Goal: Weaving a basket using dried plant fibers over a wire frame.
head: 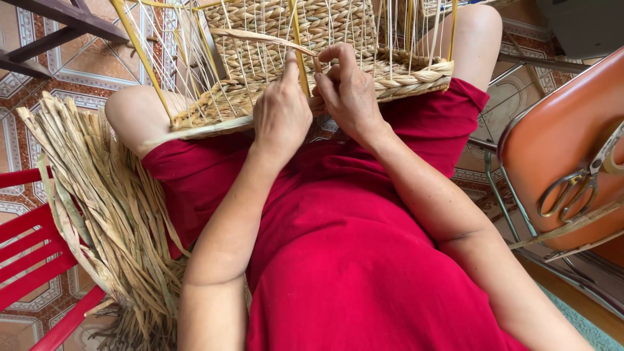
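A half-woven straw basket (338, 26) on a yellow wire frame (143, 58) rests on my knees, over my red dress. My left hand (281, 110) presses against the basket's near edge beside a yellow upright, thumb raised onto a flat dried straw strand (260, 37). My right hand (348, 91) pinches the same strand's end just right of that upright. Thin pale warp strings run up through the weave. The braided rim (416, 73) lies to the right of my hands.
A thick bundle of dried straw strands (104, 201) lies across a red slatted chair (32, 253) at my left. An orange chair (559, 149) at right carries a pair of scissors (582, 182). Patterned floor tiles surround me.
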